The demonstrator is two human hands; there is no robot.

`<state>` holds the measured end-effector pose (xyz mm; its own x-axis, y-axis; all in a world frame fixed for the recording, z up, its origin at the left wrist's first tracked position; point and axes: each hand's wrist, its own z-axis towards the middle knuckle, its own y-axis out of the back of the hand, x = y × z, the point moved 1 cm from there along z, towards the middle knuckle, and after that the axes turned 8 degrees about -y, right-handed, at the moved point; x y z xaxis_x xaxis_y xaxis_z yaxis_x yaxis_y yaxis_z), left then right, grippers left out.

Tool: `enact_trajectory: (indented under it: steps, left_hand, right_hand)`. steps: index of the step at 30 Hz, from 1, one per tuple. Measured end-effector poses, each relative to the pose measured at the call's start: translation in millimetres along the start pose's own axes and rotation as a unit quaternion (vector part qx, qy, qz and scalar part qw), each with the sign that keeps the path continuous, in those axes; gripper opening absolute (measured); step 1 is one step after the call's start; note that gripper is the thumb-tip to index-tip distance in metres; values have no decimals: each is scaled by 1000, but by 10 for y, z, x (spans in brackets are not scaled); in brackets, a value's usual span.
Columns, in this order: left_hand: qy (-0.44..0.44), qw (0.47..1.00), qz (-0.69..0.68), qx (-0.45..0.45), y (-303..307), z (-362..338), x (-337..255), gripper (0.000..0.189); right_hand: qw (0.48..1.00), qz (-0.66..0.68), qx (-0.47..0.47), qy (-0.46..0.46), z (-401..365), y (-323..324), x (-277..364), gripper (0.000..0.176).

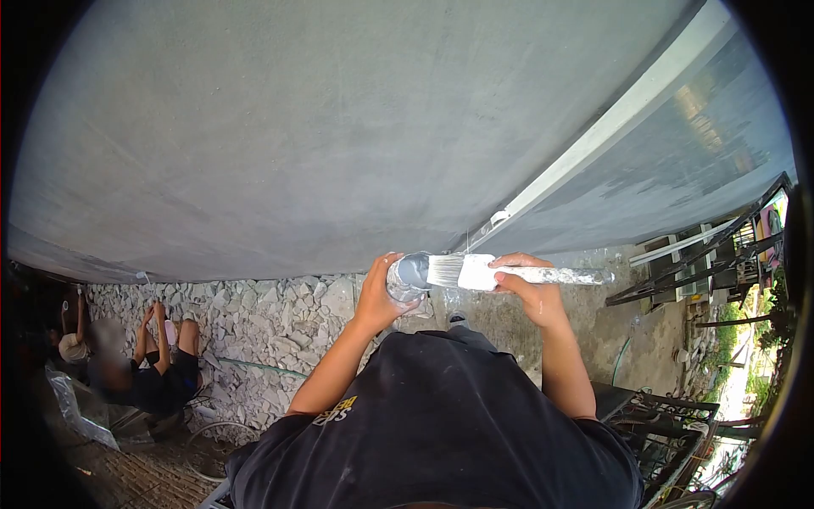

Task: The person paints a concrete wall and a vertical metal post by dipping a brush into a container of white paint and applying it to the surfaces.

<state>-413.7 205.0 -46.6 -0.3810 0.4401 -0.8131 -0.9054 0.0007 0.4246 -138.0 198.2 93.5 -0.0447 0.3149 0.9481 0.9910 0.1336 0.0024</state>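
My left hand [378,294] is wrapped round a small paint-smeared cup [402,293] that has grey paint [413,270] inside. In my right hand [529,288] is a wide paintbrush [477,272], its white, splattered handle pointing off to the right. The brush lies almost level, with its bristles [443,271] at the mouth of the cup and their tips overlapping the grey paint in this view. Both hands are held out in front of my chest, close together. Ahead of them rises a grey wall [280,153].
A pale vertical pipe [593,140] runs along the wall. Broken rubble [271,327] covers the ground at left, where two people [140,365] sit. Concrete floor [585,331] lies at right, with metal railings [661,424] and a dark frame [678,271] beyond.
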Motion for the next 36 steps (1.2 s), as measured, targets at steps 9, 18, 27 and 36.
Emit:
enact_trajectory:
  steps: [9,18,27,36]
  left_hand:
    - [-18,1000,18,-14,22,-80,-27,87]
    - [69,996,1,-57,77,-179,21,85]
    - [68,996,-11,-59,58,-167,45,85]
    - [68,995,-17,-64,44,-96,84,86]
  right_hand:
    - [998,64,-6,-25,3,-13,-115,19]
    - [988,150,-30,4,85,78,-257,21]
    - [954,219,-168,115,220,125,-57,24]
    - [924,296,-209,124,348,202,-135,22]
